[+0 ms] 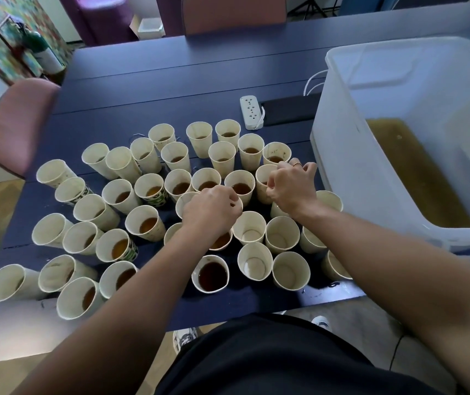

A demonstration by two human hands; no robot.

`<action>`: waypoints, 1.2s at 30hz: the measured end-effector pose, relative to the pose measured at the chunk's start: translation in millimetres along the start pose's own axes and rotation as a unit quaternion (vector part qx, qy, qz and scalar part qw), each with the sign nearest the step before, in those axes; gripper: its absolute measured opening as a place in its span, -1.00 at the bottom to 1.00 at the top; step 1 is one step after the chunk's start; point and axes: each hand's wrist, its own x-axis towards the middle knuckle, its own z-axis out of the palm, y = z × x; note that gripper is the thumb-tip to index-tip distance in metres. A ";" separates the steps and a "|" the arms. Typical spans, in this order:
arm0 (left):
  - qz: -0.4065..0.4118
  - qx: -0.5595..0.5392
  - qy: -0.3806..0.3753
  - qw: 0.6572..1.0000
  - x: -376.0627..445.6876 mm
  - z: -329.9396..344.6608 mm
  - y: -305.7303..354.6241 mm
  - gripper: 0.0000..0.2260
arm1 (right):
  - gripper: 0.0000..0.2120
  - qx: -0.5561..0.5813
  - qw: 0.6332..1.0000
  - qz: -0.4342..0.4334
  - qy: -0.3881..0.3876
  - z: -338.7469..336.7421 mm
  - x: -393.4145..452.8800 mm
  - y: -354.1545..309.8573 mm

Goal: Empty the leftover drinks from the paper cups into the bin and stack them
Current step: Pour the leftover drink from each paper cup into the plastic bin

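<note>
Several cream paper cups stand crowded on the dark blue table [142,89]; most hold brown drink, like the dark full cup [213,273] at the front. A few empty cups [282,234] stand at the front right. My left hand [211,213] reaches down with curled fingers and grips the rim of a cup [183,201] in the middle of the group. My right hand [292,186], a ring on one finger, curls round the rim of another cup [262,175] near the bin. The translucent white bin [339,155] stands at the right with brown liquid pooled in its bottom.
A white power strip [252,112] and a flat black item [290,108] lie behind the cups, next to the bin. A pink chair [20,124] stands at the table's left, another chair [233,12] at the far side. The table's front edge is against my body.
</note>
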 end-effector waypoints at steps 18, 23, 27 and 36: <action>0.037 -0.250 -0.016 0.967 31.5 -5.2 47.5 -0.28 | -0.79 0.104 0.975 -0.064 0.185 -130.6 -10.8 -8.9; 0.113 -0.305 0.049 0.944 28.8 -7.8 62.8 -0.35 | -0.77 0.167 0.962 -0.051 0.208 -153.5 -29.7 -5.0; 0.141 -0.353 0.061 0.923 28.3 -9.5 78.3 -0.39 | -0.73 0.253 0.940 -0.035 0.225 -163.3 -47.6 9.7; 0.234 -0.354 0.011 0.906 7.8 -19.6 136.2 -0.49 | -0.44 0.520 0.847 0.074 0.079 -165.0 -64.1 58.2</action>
